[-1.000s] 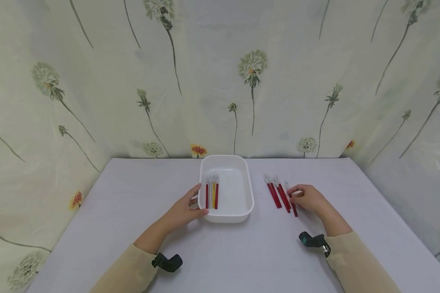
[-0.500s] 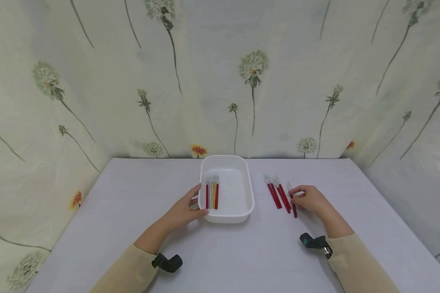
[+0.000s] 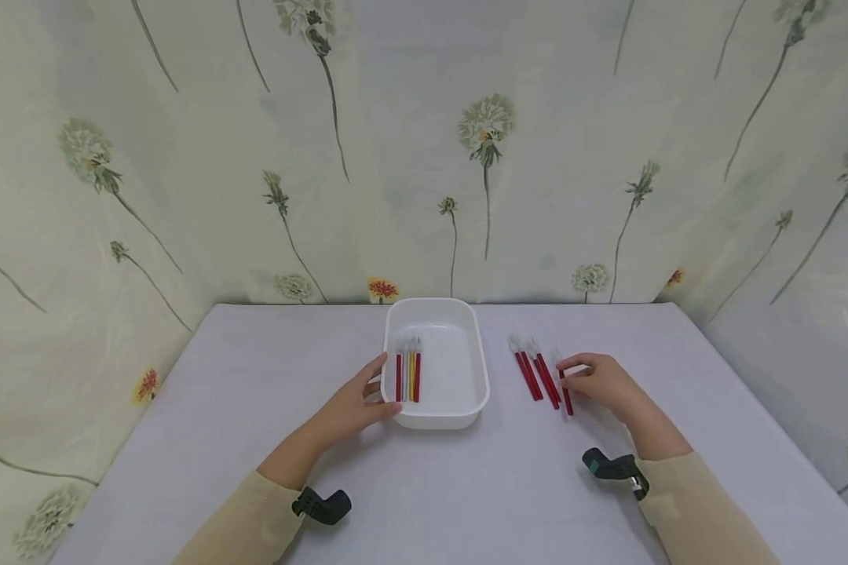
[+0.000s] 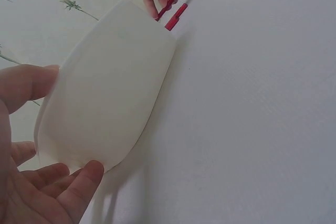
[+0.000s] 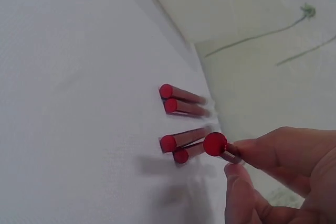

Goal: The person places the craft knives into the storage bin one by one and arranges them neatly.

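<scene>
My left hand (image 3: 349, 408) holds the near left corner of a white plastic tray (image 3: 441, 422), with fingers along its left side and the thumb at the front. In the tray's left half lie two red pens (image 3: 399, 378), a yellow pen (image 3: 412, 378) and a whitish pen (image 3: 405, 380), side by side. Right of the tray, my right hand (image 3: 597, 380) pinches a red pen (image 5: 215, 144) between thumb and forefinger. Its flat red end faces the camera in the right wrist view. The fingers partly hide its paler tip end.
Several more red pens (image 3: 528, 377) with clear tip ends lie on the white tabletop (image 3: 466, 494), between the tray and my right hand. Behind the table's back edge hangs a dandelion-print cloth (image 3: 410, 141). Each sleeve carries a black wrist camera (image 3: 323, 507).
My right hand has shifted slightly to the right with the pinched red pen, which stands farther from the other pens. The left hand and tray stay where they were.
</scene>
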{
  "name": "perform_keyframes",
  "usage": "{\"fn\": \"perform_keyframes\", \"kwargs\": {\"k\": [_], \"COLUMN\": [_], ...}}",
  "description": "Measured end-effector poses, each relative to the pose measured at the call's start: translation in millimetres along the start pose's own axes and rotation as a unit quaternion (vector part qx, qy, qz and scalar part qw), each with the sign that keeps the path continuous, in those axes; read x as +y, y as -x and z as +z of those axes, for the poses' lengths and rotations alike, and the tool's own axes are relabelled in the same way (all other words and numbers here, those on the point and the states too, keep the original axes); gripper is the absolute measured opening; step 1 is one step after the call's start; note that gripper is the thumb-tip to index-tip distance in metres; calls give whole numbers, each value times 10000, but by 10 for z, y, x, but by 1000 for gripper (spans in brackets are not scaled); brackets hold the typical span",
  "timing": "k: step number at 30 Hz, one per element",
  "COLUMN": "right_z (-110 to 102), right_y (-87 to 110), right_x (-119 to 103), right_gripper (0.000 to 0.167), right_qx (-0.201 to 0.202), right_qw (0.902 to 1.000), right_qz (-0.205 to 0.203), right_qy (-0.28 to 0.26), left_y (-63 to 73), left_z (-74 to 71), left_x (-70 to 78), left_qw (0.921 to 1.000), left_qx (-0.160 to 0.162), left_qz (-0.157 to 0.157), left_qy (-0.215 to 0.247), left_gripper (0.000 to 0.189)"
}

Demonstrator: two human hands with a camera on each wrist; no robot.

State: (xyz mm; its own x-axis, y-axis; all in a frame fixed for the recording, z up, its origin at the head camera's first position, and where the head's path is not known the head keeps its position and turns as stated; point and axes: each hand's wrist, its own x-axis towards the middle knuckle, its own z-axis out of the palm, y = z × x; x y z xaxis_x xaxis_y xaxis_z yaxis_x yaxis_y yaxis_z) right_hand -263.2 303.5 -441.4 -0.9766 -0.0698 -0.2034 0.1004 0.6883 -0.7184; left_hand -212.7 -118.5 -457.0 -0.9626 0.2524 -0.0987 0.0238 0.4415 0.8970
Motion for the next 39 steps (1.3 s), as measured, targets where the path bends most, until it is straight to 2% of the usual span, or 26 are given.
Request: {"fn": "perform_keyframes", "kwargs": {"k": [9,20,30,39], "right_z": [-35,-20,82,223], "right_y": [43,94,69,10], "right_x": [-136,-482,-757,-983], "right_gripper": [40,46,42,40], "right_qx": [19,-108,-227,-310], "right_qw": [9998,9979,9938,9917], "right_qz": [74,-71,-411,-429], "right_qy": [-162,-641,-1012,-1172], "left_y": [-2,4,3,18], "left_z": [2,-7,-9,-12], "left_x": [-2,-6,-13,24], "left_qw": [10000,10000,10000,10000], "left_qx": [-23,-14,-26,-2], "left_qz": [38,57,2,-67], "left_qy": [27,69,5,-31], "left_gripper": [94,93,93,93]}}
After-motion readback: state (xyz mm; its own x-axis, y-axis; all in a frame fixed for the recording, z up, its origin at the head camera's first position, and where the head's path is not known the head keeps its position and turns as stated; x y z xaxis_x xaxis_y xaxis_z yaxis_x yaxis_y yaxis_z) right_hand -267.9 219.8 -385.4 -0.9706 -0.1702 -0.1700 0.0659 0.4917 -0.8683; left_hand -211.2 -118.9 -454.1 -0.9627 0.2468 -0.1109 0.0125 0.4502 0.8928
